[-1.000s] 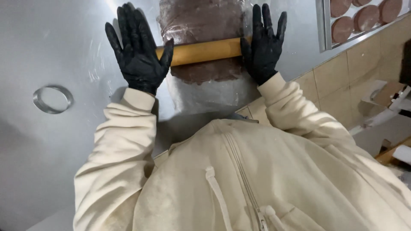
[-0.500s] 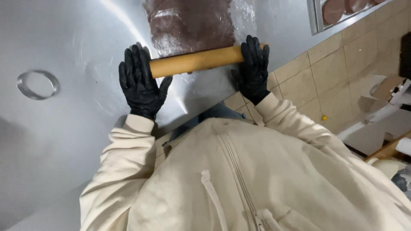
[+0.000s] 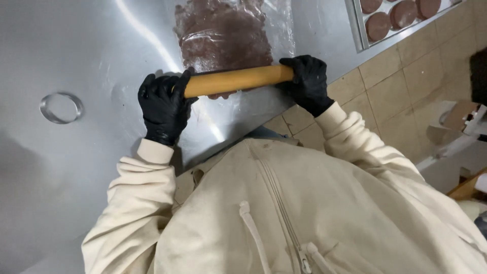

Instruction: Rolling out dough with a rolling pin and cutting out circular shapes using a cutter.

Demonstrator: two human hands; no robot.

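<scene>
Your black-gloved left hand (image 3: 163,106) and right hand (image 3: 306,81) each curl a closed grip over one end of the smooth tan wooden rolling pin (image 3: 236,80), so pressure spreads evenly. The pin lies across the near edge of the flat brown dough sheet (image 3: 223,35) under clear film, on the steel worktop (image 3: 91,45). Round metal cutter ring (image 3: 61,107) sits well apart, left.

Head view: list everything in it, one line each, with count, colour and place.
rolling pin: one, tan wood, across the near edge of the dough
dough sheet: one, brown, flat under clear film, top centre
ring cutter: one, metal, left on the table
steel table: one, grey, fills the left and top
baking tray: one, metal, top right, holding several brown dough rounds
tiled floor: beige, right
left hand: black glove, on the pin's left end
right hand: black glove, on the pin's right end
</scene>
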